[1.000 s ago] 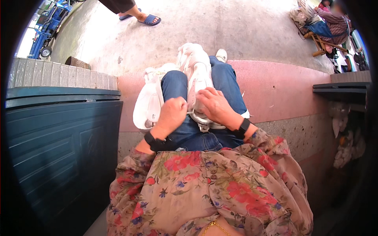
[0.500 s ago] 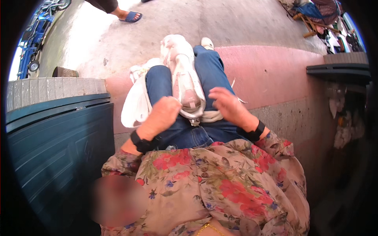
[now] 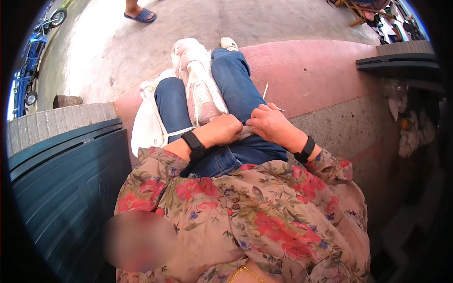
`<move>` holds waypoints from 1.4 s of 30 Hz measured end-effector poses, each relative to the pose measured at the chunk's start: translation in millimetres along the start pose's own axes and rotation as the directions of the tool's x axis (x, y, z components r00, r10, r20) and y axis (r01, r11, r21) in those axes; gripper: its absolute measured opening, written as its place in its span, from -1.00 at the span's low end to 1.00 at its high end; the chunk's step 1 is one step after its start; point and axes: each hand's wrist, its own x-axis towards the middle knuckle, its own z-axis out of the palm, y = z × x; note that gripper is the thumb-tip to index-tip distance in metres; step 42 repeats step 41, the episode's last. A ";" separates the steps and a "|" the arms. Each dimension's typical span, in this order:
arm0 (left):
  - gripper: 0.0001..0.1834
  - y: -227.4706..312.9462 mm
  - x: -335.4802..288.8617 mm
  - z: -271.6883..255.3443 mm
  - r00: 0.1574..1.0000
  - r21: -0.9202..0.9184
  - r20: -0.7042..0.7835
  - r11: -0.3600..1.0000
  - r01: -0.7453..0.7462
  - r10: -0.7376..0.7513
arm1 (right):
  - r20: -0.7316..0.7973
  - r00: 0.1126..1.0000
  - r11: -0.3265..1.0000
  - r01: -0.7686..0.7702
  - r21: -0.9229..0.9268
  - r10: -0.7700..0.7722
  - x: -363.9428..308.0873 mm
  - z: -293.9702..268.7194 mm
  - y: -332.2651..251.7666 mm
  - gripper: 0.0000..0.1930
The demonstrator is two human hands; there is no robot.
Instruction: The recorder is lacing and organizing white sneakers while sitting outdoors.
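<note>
Pale pink-and-white shoe uppers lie in a long stack between my knees on my jeans. My left hand is closed at their near end, its fingers bunched and hiding what is in them. Close beside it, my right hand has its thumb and fingers pinched together over the right thigh. A pale band shows between and under the two hands. Thin white strip ends stick out past my right hand. More white shoe pieces hang over my left thigh.
Dark blue-green panelled doors stand close on my left, with another dark door edge at the right. A brown pot stands beyond the left one. Ahead, a person's foot in a blue slipper is on the concrete floor.
My hands have come together from either side of the uppers, and the left has moved right. The view has shifted, and the slippered foot now appears farther left and higher.
</note>
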 end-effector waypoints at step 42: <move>-0.82 -45.1 -69.7 -59.0 0.644 -0.903 -0.324 0.430 0.009 -0.693 | 0.351 0.876 0.526 -0.480 0.702 0.331 117.8 5.9 -33.9 -0.63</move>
